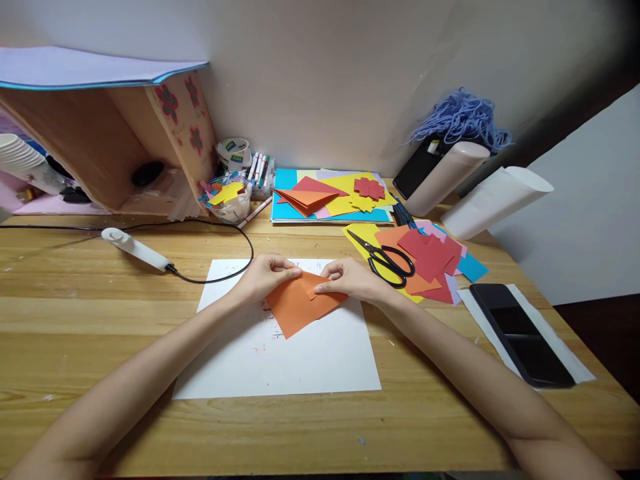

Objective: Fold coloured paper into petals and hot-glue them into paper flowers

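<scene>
An orange square of paper (pixel 295 308) lies tilted on a white sheet (pixel 280 360) in the middle of the wooden desk. My left hand (pixel 265 275) pinches its far left corner. My right hand (pixel 350 280) pinches the far right corner, which is folded inward as a small flap. Both hands rest on the paper with fingers closed on it.
Black scissors (pixel 387 260) lie on loose red, orange and yellow paper pieces (pixel 430 263) to the right. A dark phone (pixel 520 333) sits at the right edge. Stacked coloured paper (pixel 330 197), markers (pixel 260 170), a tape roll (pixel 234 150) and a white corded tool (pixel 135 248) lie behind.
</scene>
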Demonstrator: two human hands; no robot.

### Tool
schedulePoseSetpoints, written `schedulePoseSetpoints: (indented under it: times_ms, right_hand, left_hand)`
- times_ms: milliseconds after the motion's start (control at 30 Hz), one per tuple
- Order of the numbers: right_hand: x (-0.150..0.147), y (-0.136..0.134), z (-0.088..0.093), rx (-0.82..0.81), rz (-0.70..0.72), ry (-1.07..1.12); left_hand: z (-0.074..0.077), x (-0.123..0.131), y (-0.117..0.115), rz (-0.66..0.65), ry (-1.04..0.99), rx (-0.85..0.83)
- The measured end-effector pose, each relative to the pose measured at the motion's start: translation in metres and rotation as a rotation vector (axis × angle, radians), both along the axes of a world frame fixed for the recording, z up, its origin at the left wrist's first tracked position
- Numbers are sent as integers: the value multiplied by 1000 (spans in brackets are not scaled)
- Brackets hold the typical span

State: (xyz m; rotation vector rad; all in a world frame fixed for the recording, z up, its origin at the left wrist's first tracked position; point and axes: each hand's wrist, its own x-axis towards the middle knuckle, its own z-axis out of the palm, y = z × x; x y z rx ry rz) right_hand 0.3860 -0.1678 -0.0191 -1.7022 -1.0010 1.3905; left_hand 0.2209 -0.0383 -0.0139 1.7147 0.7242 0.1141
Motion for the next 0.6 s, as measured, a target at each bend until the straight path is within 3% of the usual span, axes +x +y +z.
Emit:
schedulePoseSetpoints:
  times_ms: [333, 600]
  right_hand:
    - [-16, 2, 6, 202, 21, -142]
    - [-9, 3, 3, 120, 71, -82]
  left_hand:
    - [0, 1, -10, -117, -105, 241]
    - [0, 2, -7, -133, -112, 261]
